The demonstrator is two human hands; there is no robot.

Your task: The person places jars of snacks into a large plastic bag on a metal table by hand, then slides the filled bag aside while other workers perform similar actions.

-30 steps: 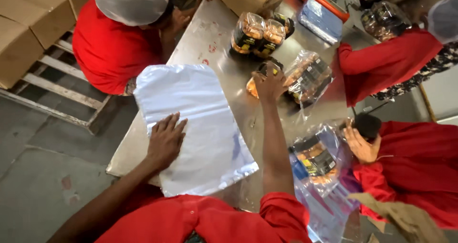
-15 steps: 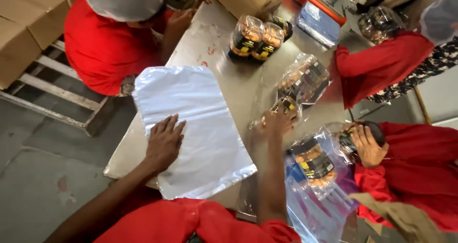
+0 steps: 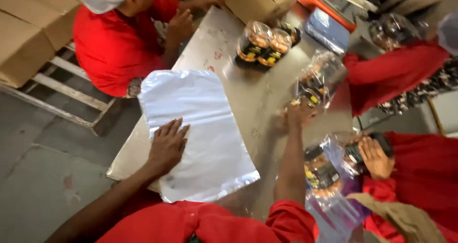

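Note:
My left hand (image 3: 168, 143) lies flat, fingers spread, on a stack of clear plastic bags (image 3: 200, 128) that covers the near left part of the steel table (image 3: 214, 47). My right hand (image 3: 299, 113) reaches across the table and grips a clear bagged pack of jars (image 3: 320, 78) with dark and yellow labels. The image is blurred around that hand.
Another bagged jar pack (image 3: 263, 43) stands further back. A person in red with a white cap (image 3: 117, 33) works at the far left beside cardboard boxes (image 3: 28, 28). Another person's hands (image 3: 374, 154) hold bagged jars (image 3: 322, 171) at the right. A red sleeve (image 3: 391, 73) reaches in from the right.
My right hand has drawn back toward me, pulling the bagged jar pack along. The left hand has stayed on the bags. The person at the right has shifted their jar pack.

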